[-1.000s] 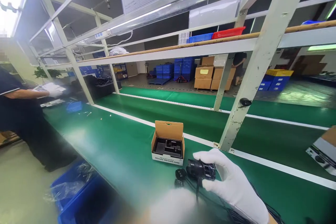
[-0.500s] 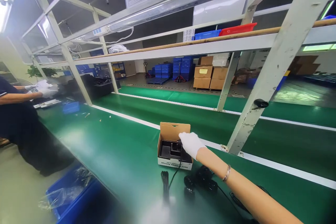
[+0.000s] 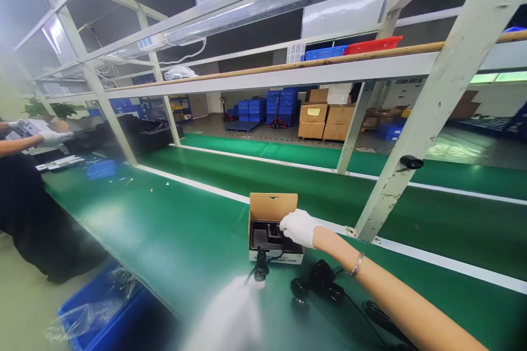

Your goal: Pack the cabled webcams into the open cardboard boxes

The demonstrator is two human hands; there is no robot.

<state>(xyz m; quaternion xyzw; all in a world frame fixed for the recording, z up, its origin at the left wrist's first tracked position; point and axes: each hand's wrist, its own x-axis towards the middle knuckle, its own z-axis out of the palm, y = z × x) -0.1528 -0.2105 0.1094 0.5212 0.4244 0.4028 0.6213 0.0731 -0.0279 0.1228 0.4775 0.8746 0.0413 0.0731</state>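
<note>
A small open carton (image 3: pixel 276 257) with its brown lid raised stands on the green bench and holds a black moulded insert (image 3: pixel 259 235). My right hand (image 3: pixel 300 227), in a white glove, reaches into the carton's right side, fingers closed on a black plug that they mostly hide. From there a thin cord runs to a folded black cable (image 3: pixel 261 267) at the carton's front wall. A white smear, my gloved left hand (image 3: pixel 236 310), rises from the bottom edge and meets that cable, its fingers blurred. More black plugs (image 3: pixel 321 274) with cords lie below my right wrist.
A slanted white post (image 3: pixel 391 192) stands right of my hand, below a shelf rail (image 3: pixel 263 74). A blue bin (image 3: pixel 102 312) with plastic bags sits off the bench's left edge. Far left, a co-worker's gloved hand (image 3: pixel 55 138) is at a box.
The folded cable has moved up to the carton's front wall, and the white smear below it has grown. My right hand stays at the insert, the plug now more covered.
</note>
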